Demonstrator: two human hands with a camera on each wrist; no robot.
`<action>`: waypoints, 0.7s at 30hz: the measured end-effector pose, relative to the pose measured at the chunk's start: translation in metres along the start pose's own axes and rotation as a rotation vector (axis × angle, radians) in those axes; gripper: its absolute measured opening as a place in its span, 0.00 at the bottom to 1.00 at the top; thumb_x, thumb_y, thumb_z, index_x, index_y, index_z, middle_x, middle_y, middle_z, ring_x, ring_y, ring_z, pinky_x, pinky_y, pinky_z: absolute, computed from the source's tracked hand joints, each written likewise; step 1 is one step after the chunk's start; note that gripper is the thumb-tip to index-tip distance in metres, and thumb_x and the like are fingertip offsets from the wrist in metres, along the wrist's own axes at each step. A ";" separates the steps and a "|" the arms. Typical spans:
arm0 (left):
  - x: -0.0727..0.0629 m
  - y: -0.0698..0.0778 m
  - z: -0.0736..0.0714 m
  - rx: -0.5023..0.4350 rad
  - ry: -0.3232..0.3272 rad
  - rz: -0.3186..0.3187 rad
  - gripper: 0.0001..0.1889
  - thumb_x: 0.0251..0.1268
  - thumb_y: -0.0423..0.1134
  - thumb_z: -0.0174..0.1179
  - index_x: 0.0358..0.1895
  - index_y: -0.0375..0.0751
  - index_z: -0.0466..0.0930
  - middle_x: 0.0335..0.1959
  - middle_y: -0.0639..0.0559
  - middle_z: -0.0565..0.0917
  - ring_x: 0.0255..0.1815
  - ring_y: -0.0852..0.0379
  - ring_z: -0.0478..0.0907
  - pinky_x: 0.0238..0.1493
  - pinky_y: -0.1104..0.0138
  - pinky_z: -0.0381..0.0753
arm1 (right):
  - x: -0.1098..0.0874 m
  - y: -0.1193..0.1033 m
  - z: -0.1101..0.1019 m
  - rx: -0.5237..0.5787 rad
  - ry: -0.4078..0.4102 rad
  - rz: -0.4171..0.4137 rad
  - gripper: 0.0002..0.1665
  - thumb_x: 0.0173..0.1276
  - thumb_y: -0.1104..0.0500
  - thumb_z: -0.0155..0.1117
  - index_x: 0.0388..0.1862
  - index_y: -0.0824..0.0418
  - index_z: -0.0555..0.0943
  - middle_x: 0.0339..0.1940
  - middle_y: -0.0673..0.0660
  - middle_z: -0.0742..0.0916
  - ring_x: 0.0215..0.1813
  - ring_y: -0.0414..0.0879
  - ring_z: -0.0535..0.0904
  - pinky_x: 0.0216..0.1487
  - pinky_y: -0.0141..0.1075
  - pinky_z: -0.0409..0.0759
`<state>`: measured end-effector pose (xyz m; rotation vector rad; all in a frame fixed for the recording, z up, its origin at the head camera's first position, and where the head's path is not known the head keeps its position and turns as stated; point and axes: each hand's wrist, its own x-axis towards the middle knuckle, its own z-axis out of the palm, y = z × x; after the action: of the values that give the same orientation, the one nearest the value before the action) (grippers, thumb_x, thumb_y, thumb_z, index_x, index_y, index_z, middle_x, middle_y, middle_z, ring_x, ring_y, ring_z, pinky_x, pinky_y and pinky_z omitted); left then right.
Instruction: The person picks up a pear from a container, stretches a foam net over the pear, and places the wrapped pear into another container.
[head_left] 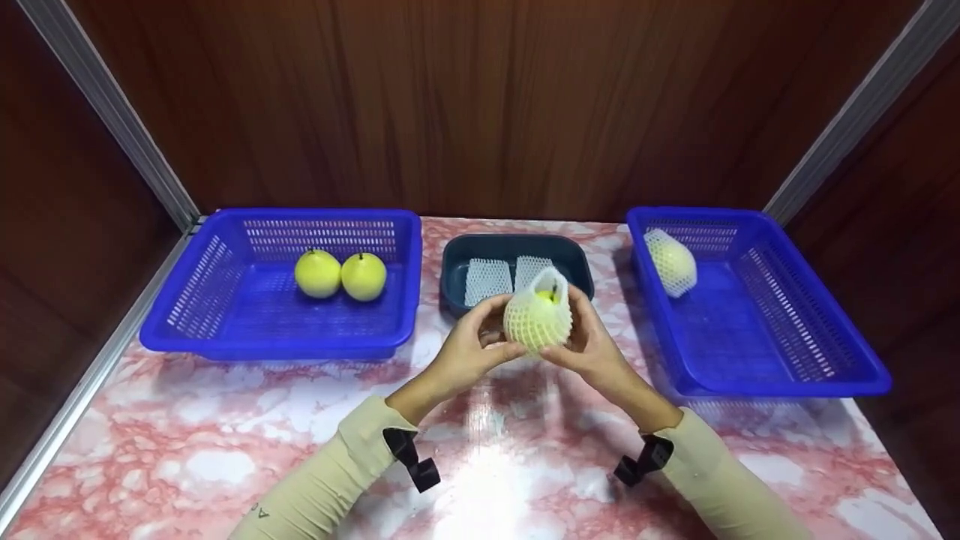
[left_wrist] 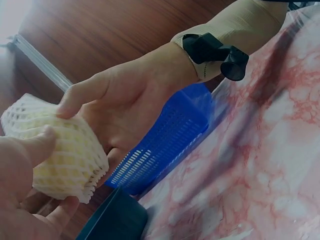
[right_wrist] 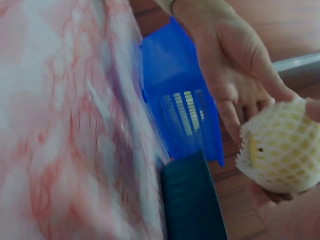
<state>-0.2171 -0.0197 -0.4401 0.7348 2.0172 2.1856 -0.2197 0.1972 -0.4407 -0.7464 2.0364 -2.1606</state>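
Both hands hold a yellow-green pear (head_left: 551, 296) wrapped in a white foam net sleeve (head_left: 536, 324), raised in front of the dark green tray. The left hand (head_left: 474, 339) grips its left side and the right hand (head_left: 592, 341) its right side, thumbs toward me. At the top the net stands up past the pear, and the stem shows through its opening. In the left wrist view, the right hand (left_wrist: 127, 97) curls round the netted pear (left_wrist: 70, 150). In the right wrist view, the net's serrated edge extends past the pear's end (right_wrist: 256, 150).
Two bare pears (head_left: 318, 274) sit in the left blue basket (head_left: 281, 343). The right blue basket (head_left: 787, 386) contains a netted pear (head_left: 673, 262) by its left wall. Foam nets (head_left: 487, 280) lie flat in the dark green tray (head_left: 517, 241). Wooden panels (head_left: 480, 105) surround the marbled table (head_left: 225, 465).
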 end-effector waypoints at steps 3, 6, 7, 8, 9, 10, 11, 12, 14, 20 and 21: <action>0.000 0.000 -0.001 0.019 -0.040 0.045 0.39 0.57 0.20 0.70 0.72 0.26 0.63 0.67 0.34 0.73 0.65 0.43 0.73 0.66 0.60 0.77 | 0.000 0.002 -0.004 -0.103 -0.064 -0.087 0.59 0.56 0.77 0.68 0.81 0.69 0.46 0.75 0.61 0.65 0.67 0.49 0.71 0.65 0.36 0.76; 0.001 0.000 -0.001 0.035 -0.063 0.072 0.39 0.55 0.18 0.69 0.71 0.26 0.63 0.68 0.34 0.72 0.67 0.43 0.72 0.68 0.60 0.75 | 0.000 0.002 -0.006 -0.199 -0.094 -0.143 0.59 0.53 0.77 0.70 0.80 0.70 0.50 0.75 0.61 0.66 0.67 0.48 0.71 0.65 0.36 0.75; 0.001 0.000 -0.001 0.037 -0.066 0.076 0.39 0.54 0.16 0.69 0.71 0.26 0.63 0.68 0.34 0.71 0.68 0.43 0.71 0.69 0.60 0.74 | 0.000 0.002 -0.007 -0.219 -0.102 -0.152 0.58 0.52 0.78 0.70 0.80 0.69 0.52 0.74 0.61 0.67 0.67 0.49 0.71 0.65 0.36 0.75; 0.001 -0.001 -0.001 0.039 -0.069 0.076 0.39 0.54 0.16 0.68 0.71 0.26 0.63 0.68 0.34 0.71 0.69 0.43 0.70 0.69 0.60 0.74 | 0.000 0.001 -0.007 -0.234 -0.109 -0.157 0.57 0.52 0.78 0.70 0.79 0.69 0.53 0.72 0.61 0.69 0.67 0.49 0.72 0.65 0.36 0.75; 0.001 -0.001 -0.001 0.039 -0.071 0.077 0.39 0.53 0.15 0.67 0.71 0.26 0.63 0.69 0.34 0.71 0.69 0.43 0.70 0.69 0.61 0.73 | 0.000 0.001 -0.007 -0.242 -0.114 -0.158 0.57 0.51 0.78 0.70 0.78 0.68 0.54 0.71 0.61 0.70 0.66 0.49 0.72 0.65 0.36 0.75; 0.001 -0.001 -0.001 0.042 -0.073 0.079 0.39 0.53 0.14 0.67 0.71 0.26 0.63 0.69 0.34 0.71 0.69 0.42 0.70 0.70 0.61 0.73 | -0.001 0.001 -0.007 -0.248 -0.117 -0.159 0.56 0.51 0.79 0.70 0.78 0.67 0.55 0.70 0.60 0.70 0.66 0.50 0.72 0.65 0.37 0.75; 0.000 -0.001 -0.001 0.043 -0.075 0.081 0.39 0.53 0.14 0.66 0.71 0.26 0.63 0.69 0.34 0.71 0.69 0.43 0.70 0.70 0.61 0.73 | -0.001 0.000 -0.007 -0.251 -0.118 -0.159 0.56 0.51 0.79 0.70 0.78 0.66 0.56 0.70 0.60 0.70 0.66 0.50 0.72 0.65 0.37 0.74; 0.000 -0.001 -0.001 0.045 -0.077 0.082 0.39 0.53 0.14 0.66 0.71 0.26 0.63 0.69 0.34 0.71 0.69 0.43 0.70 0.70 0.61 0.73 | -0.001 0.000 -0.007 -0.253 -0.119 -0.156 0.56 0.50 0.79 0.70 0.77 0.66 0.56 0.70 0.60 0.71 0.67 0.50 0.72 0.65 0.37 0.74; 0.000 -0.001 -0.001 0.046 -0.078 0.087 0.39 0.53 0.14 0.66 0.71 0.26 0.63 0.68 0.34 0.71 0.69 0.43 0.70 0.70 0.61 0.73 | -0.002 0.000 -0.007 -0.257 -0.120 -0.151 0.56 0.50 0.79 0.70 0.77 0.65 0.56 0.70 0.60 0.71 0.67 0.50 0.72 0.66 0.37 0.74; -0.001 -0.002 -0.001 0.044 -0.079 0.093 0.39 0.54 0.14 0.65 0.72 0.26 0.62 0.70 0.33 0.69 0.70 0.42 0.68 0.70 0.60 0.72 | -0.001 0.000 -0.006 -0.255 -0.112 -0.148 0.56 0.50 0.78 0.70 0.78 0.65 0.56 0.70 0.60 0.71 0.66 0.51 0.72 0.66 0.37 0.74; -0.001 -0.002 -0.001 0.043 -0.078 0.093 0.39 0.54 0.14 0.65 0.72 0.26 0.62 0.70 0.33 0.69 0.70 0.41 0.68 0.70 0.60 0.72 | -0.001 0.000 -0.006 -0.254 -0.110 -0.149 0.57 0.50 0.78 0.70 0.78 0.65 0.56 0.70 0.60 0.71 0.66 0.50 0.72 0.66 0.37 0.74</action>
<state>-0.2169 -0.0209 -0.4426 0.9227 2.0371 2.1314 -0.2213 0.2029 -0.4410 -1.0535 2.2891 -1.8998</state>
